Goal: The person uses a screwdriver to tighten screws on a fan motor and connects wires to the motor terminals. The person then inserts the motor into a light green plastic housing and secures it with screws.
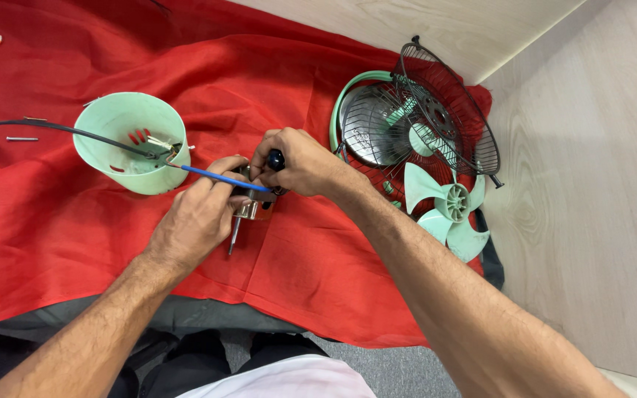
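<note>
One fan motor, two hands, two wire grilles, one blade

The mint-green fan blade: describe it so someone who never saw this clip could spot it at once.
Start at the red cloth covering the table, then go to its right edge, where two black wire fan guards lean together. The fan blade lies just in front of them: a pale green three-lobed propeller with a round hub, the only solid plastic piece there, not wire mesh.

We are holding a small metal fan motor over the red cloth, its shaft pointing down toward us. A blue wire is running from it into the mint-green housing lying open-mouthed just beside.
</note>
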